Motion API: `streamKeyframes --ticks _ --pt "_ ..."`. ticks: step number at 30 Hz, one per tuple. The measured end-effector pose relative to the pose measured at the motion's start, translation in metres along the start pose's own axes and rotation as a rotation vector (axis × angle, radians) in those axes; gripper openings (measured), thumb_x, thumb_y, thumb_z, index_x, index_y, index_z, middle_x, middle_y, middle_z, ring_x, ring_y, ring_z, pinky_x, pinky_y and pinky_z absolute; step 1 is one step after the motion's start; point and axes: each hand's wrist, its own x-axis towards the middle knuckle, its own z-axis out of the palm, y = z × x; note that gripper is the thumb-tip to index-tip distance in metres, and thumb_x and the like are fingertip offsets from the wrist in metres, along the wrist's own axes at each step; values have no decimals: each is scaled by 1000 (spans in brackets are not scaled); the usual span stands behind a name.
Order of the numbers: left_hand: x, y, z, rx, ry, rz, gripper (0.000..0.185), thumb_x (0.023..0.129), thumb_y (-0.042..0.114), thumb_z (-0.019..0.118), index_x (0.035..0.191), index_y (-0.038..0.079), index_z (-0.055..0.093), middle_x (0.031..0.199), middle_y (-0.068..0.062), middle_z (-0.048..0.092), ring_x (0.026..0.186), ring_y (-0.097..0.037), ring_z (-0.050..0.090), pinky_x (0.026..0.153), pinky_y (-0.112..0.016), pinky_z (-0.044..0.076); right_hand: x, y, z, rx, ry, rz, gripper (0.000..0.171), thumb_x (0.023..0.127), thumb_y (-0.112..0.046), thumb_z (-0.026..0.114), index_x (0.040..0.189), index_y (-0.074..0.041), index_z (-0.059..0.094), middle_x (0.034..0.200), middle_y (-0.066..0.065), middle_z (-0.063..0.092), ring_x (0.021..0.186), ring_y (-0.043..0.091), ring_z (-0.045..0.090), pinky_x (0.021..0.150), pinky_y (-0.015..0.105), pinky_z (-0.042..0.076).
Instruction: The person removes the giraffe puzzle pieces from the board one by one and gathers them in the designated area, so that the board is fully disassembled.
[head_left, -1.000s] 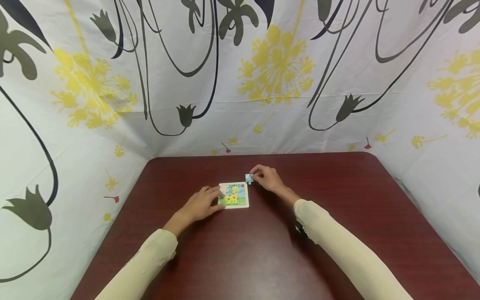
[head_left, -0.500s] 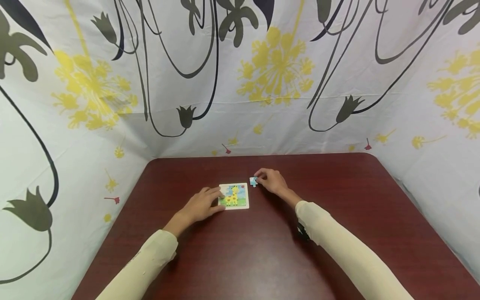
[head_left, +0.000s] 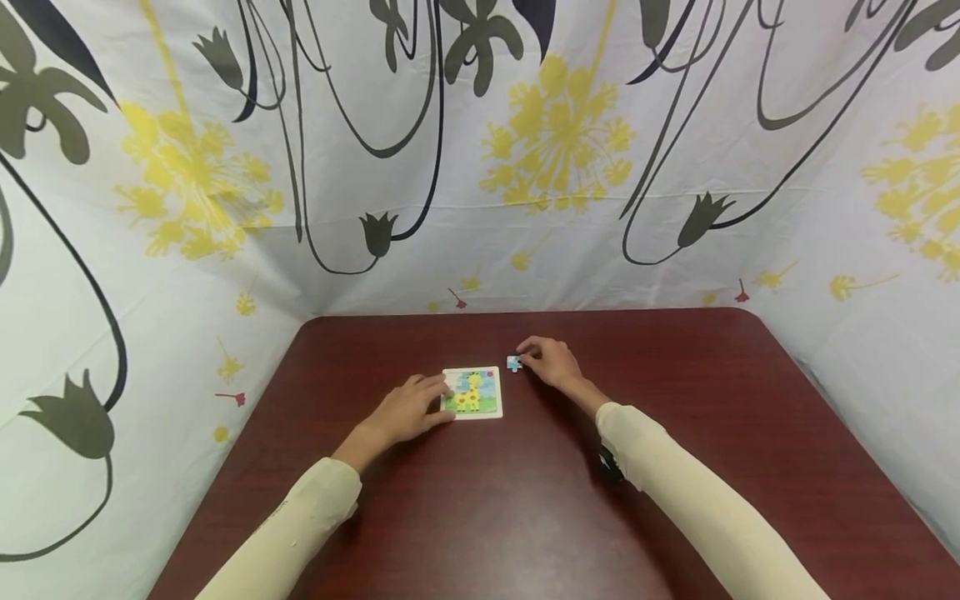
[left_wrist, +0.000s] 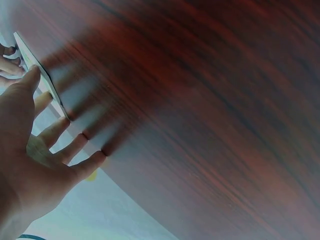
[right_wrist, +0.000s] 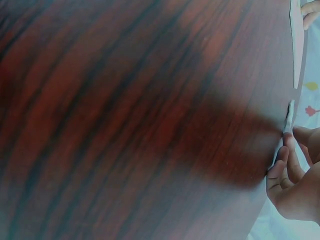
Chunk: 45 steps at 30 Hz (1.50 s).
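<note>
Moved: puzzle piece [head_left: 513, 363] carried right, away from board [head_left: 472, 392] | right hand [head_left: 551, 362] fingers pinching piece; left hand [head_left: 405, 410] flat on board | step: piece removal; next: set down on worktop [head_left: 675, 433]

Glossy dark wood-grain table [head_left: 525, 500], printed cloth backdrop [head_left: 480, 167], cream cloth sleeves [head_left: 697, 500]

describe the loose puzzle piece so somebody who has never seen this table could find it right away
Start at the dark red table and find the square giraffe puzzle board near its middle, under the left hand. Just off the board's far right corner, the right hand pinches the loose puzzle piece. It is small, pale blue and knobbed, lying apart from the board.
</note>
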Motion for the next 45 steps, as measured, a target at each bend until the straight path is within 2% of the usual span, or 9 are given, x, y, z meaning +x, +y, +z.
streamKeyframes --ticks 7,13,22,29,39,45 --pt "-1 -1 0 0 -17 -6 45 90 52 60 126 24 59 145 0 45 128 -25 42 92 -51 43 -2 -1 1 7 6 -19 20 93 -21 65 111 -15 68 95 1 71 84 19 66 69 37 49" --pt "-2 -5 3 15 -20 -27 48 89 55 59 127 26 59 146 1 43 129 -24 41 94 -51 42 -1 -9 5 15 1 -45 21 92 -21 66 112 -14 68 91 -1 71 79 14 65 67 33 49" --pt "0 -6 3 15 -27 -46 49 88 56 60 126 26 59 147 1 43 128 -25 41 95 -51 42 -4 -30 15 34 -28 -131 20 91 -20 68 109 -12 70 91 -1 70 79 12 63 70 33 50" --pt "1 -5 2 8 -34 -34 47 89 56 59 125 26 59 145 1 44 128 -26 42 94 -51 42 -7 -44 24 72 -75 -163 20 91 -18 66 109 -11 70 91 1 71 77 14 63 65 32 50" --pt "2 -4 2 10 -31 -22 46 89 55 59 124 26 59 143 2 46 126 -25 43 92 -51 44 -8 -59 38 62 -124 -175 19 92 -18 66 109 -13 70 97 0 69 88 14 64 77 34 51" --pt "3 -2 1 23 -27 -12 46 89 56 58 124 25 60 143 1 47 127 -26 43 90 -51 45 -7 -63 43 48 -143 -221 20 90 -19 69 109 -13 71 92 0 69 81 12 64 72 32 51"
